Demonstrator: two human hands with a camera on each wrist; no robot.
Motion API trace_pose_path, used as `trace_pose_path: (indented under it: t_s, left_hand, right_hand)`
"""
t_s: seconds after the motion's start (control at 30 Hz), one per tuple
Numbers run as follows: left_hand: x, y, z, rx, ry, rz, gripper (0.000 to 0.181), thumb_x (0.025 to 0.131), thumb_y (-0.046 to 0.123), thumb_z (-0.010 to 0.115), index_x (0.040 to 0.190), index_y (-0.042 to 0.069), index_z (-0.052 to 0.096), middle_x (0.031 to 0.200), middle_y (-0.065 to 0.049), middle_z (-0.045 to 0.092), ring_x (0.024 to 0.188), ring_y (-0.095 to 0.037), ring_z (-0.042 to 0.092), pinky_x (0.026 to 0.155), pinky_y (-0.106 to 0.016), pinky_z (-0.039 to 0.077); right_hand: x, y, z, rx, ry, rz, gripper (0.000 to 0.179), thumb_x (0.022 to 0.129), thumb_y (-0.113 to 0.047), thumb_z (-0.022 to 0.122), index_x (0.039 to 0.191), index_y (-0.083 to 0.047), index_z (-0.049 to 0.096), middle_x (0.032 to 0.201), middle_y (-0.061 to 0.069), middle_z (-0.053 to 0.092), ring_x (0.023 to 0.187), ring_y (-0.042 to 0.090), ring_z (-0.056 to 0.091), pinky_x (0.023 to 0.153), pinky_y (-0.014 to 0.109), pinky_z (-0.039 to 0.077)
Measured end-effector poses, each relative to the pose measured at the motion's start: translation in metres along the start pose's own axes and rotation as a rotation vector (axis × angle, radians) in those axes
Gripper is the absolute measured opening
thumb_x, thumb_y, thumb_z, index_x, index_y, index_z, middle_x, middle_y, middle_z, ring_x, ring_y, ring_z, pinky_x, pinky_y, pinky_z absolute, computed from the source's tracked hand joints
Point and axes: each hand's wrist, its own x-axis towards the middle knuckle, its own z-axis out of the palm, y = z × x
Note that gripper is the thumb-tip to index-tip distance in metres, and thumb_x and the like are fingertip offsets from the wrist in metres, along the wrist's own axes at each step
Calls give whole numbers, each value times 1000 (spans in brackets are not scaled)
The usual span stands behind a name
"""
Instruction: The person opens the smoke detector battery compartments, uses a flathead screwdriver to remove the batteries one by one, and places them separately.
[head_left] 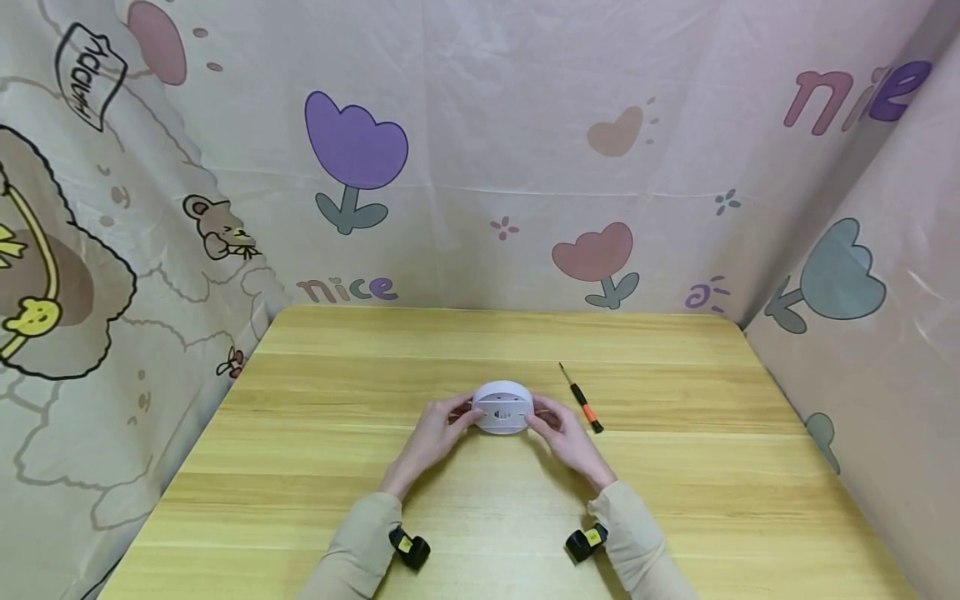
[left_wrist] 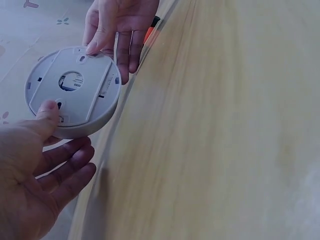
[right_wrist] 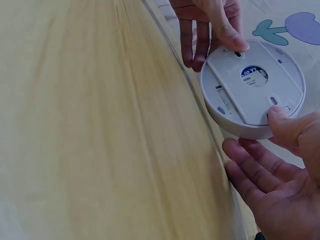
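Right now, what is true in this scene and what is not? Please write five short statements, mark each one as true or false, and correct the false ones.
1. The left hand and the right hand both hold the round white device. True.
2. A screwdriver lies on the table. True.
3. The screwdriver is on the left-hand side of the device. False: it lies to the right, near the right hand.
4. The screwdriver is completely blue. False: its handle is black and orange.
5. The face of the device seen by the wrist cameras has a round opening. True.
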Motion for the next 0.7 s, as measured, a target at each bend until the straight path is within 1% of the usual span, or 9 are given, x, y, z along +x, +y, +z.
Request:
trace_pose_path:
  t_s: [0.2,0.37,0.47,0.57,0.7]
  left_hand:
    - [0,2,0,24,-22,-34,38,98,21,64,132,5,65,103,-8,77,91,-17,70,83,-22,58]
    - [0,3,-1,37,-39,-52,39,99,22,63,133,4,64,101,-6,76,89,-14,68,82,-21,56]
    - [0,3,0,47,-46,-55,39,100,23,62,134,4,63,101,-6,76,89,-12,67,82,-21,56]
    - [0,3,1,54,-44,-50,38,101,25,61,133,4,64,105,-6,76,92,-13,68,87,-24,58]
    - [0,3,2,42,-35,-47,40,101,28,60,133,5,63,108,-7,76,101,-18,71,96,-35,58]
  right_hand:
    - [-1,0,0,-28,6,-4,37,99,-8,61,133,7,58,120,25,69,111,35,68,94,19,56]
    - [-1,-1,0,-21,4,5,38,99,-8,61,134,7,58,120,25,69,109,34,69,92,16,55]
    - [-1,-1,-1,-14,4,12,40,99,-8,60,136,7,55,121,26,68,108,34,69,90,17,56]
    - [-1,0,-1,10,-3,14,43,99,-7,59,139,7,52,122,27,66,106,32,70,89,19,57]
    - [-1,1,-1,73,-29,5,48,100,-3,57,145,6,45,120,31,62,101,29,72,88,27,61]
